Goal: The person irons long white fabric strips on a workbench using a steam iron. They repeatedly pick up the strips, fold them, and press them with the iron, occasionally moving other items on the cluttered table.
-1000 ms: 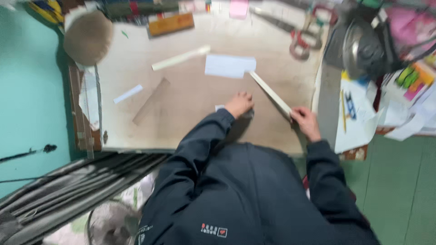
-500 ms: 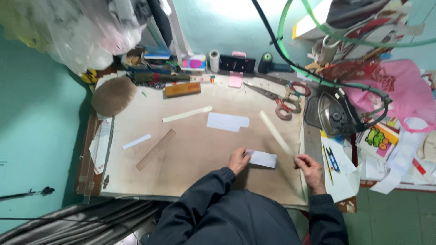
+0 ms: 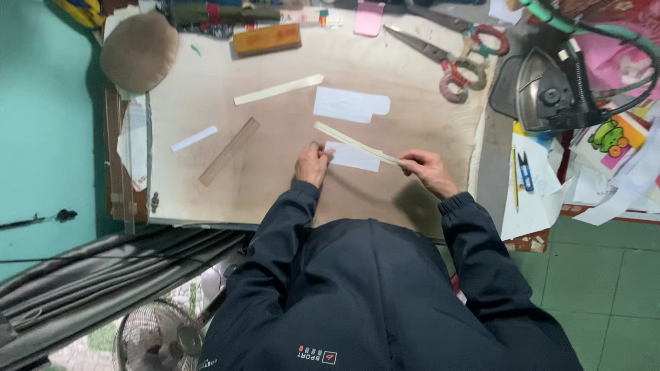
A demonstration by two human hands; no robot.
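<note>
Fingers point(image 3: 410, 162) of the right hand point(image 3: 427, 172) pinch a pale strip point(image 3: 357, 143) laid over a white paper piece point(image 3: 352, 156); the left hand point(image 3: 313, 163) presses that paper flat, apparently steadying it.

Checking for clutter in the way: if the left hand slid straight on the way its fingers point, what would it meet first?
The left hand points up and slightly right across the board. It would probably first meet the end of the long pale strip, then the larger white paper piece.

A wooden ruler point(image 3: 229, 151) lies left of the left hand point(image 3: 313, 163), with a small paper slip point(image 3: 194, 138) beyond it. Two scissors point(image 3: 447, 51) and a dark iron point(image 3: 550, 86) sit above the right hand point(image 3: 427, 169). A round tan cushion point(image 3: 139, 51) rests at the counter's point(image 3: 275, 189) far left corner.
</note>
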